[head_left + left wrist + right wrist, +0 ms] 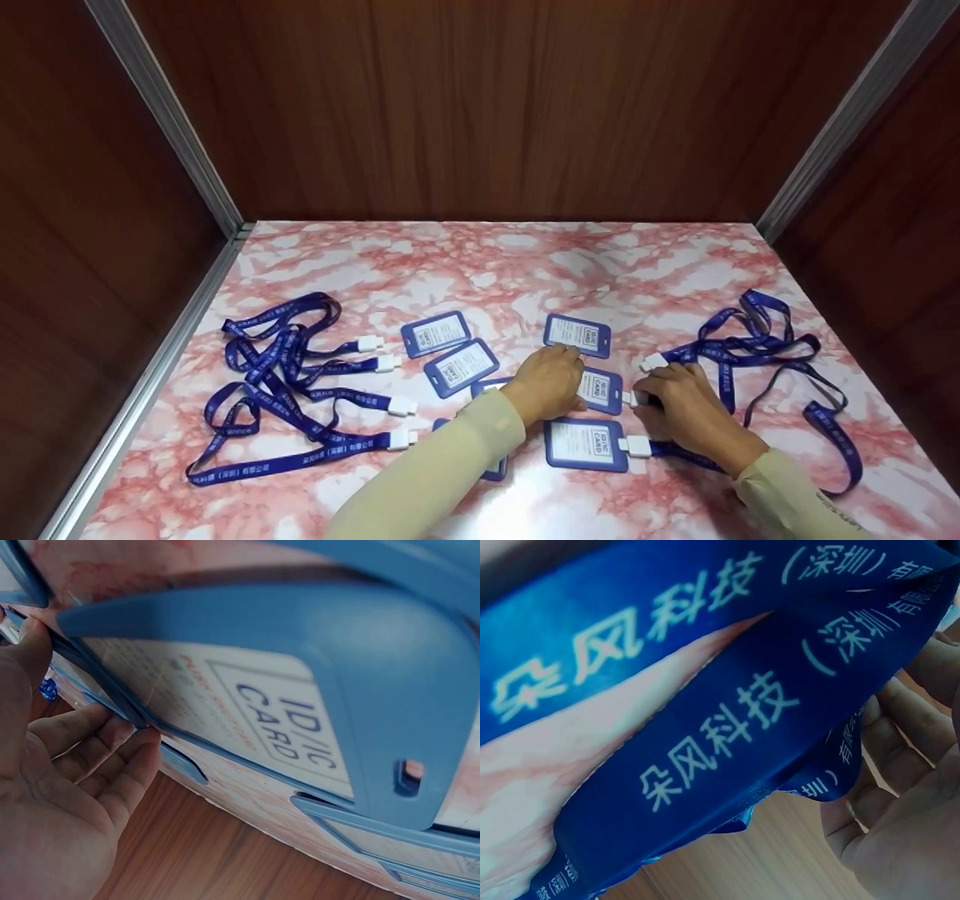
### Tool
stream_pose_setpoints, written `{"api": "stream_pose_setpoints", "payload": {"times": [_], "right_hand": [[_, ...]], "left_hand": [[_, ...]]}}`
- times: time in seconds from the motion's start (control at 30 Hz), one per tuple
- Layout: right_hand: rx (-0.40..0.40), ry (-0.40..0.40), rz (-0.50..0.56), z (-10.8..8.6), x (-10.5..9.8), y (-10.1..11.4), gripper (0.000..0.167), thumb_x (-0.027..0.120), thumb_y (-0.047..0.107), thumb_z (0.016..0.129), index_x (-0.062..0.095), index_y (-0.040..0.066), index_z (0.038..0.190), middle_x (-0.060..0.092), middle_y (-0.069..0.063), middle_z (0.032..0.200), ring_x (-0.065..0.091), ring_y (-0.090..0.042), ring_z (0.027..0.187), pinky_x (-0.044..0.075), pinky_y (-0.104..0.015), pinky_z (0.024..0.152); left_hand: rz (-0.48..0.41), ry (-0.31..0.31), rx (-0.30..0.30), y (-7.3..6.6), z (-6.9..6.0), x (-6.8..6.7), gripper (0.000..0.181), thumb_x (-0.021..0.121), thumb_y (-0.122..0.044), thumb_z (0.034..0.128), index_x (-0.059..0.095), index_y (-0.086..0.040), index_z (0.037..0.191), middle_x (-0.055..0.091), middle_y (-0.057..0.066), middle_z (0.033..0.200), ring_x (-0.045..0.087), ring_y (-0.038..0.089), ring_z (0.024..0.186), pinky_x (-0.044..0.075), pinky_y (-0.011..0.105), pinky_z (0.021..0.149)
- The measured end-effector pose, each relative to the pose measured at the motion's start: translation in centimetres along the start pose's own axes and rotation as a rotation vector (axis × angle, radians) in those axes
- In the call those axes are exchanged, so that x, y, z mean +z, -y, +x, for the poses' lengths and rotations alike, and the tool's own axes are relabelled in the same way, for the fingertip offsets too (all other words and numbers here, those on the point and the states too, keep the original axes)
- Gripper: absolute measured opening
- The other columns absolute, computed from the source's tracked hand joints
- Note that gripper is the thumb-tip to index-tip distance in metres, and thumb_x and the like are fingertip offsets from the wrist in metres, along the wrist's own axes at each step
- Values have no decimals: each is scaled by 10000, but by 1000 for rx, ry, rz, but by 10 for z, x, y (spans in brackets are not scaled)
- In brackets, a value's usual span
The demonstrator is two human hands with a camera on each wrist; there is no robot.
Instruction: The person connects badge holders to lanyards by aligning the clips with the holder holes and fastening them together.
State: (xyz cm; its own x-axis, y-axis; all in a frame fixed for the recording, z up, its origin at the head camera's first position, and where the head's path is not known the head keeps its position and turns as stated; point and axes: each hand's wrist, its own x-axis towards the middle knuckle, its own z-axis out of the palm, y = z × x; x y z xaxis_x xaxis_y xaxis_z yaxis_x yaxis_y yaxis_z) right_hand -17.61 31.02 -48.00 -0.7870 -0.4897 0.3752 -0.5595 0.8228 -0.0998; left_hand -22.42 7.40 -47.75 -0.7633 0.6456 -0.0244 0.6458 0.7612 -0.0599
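In the head view my left hand [546,381] grips the left end of a blue ID card holder [602,391], the middle one in a column at the right of centre. In the left wrist view the thumb [34,649] and fingers [127,772] meet the edge of a holder. My right hand [681,405] pinches a white clip [636,398] at that card holder's slotted end. Whether the clip is fastened cannot be seen. Beside the right hand, blue lanyard straps [720,742] with white lettering fill the right wrist view.
Above lies a card holder [577,334]; below, another [585,445] has a white clip [636,446] at its slot. More card holders [461,367] lie left of centre, some under the left arm. Lanyards are heaped at left [277,375] and right [757,345]. Wooden panels [480,112] surround the table.
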Motion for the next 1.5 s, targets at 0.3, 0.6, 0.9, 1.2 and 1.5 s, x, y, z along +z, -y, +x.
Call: {"api": "stream_pose_setpoints", "payload": {"times": [0.3,0.6,0.9,1.2,1.5], "right_hand": [[1,-6,29,0,1,0,227,899,92,723,734,121,876,674,17,827,612,-211,809,390,-411,766],[-30,-36,50,1,4,-1,228,875,49,715,717,126,860,632,36,788,598,-200,778,386,-411,759],[-61,-73,63,2,8,1,229,847,30,684,696,140,815,598,47,756,574,-180,732,362,-382,721],[-68,-64,62,2,12,0,229,848,38,694,682,126,824,565,64,747,552,-160,722,361,-380,719],[-95,-88,78,4,15,0,246,841,14,674,675,118,823,567,52,762,545,-168,738,355,-378,728]], "left_hand": [[25,-34,20,-1,-1,0,611,705,-585,899,678,-125,1301,605,-15,1298,555,168,1200,463,303,1044],[24,-29,13,-1,0,0,646,700,-593,897,663,-116,1331,591,3,1353,547,180,1219,464,308,1045],[36,-17,5,-3,-1,0,660,691,-600,902,648,-120,1353,586,-2,1357,542,178,1229,460,307,1054],[42,-52,10,-4,-1,2,616,715,-588,889,681,-126,1296,606,-25,1224,562,157,1132,494,293,977],[16,-46,-6,-4,-1,2,605,724,-581,885,685,-129,1285,605,-30,1235,562,159,1148,495,301,993]]}}
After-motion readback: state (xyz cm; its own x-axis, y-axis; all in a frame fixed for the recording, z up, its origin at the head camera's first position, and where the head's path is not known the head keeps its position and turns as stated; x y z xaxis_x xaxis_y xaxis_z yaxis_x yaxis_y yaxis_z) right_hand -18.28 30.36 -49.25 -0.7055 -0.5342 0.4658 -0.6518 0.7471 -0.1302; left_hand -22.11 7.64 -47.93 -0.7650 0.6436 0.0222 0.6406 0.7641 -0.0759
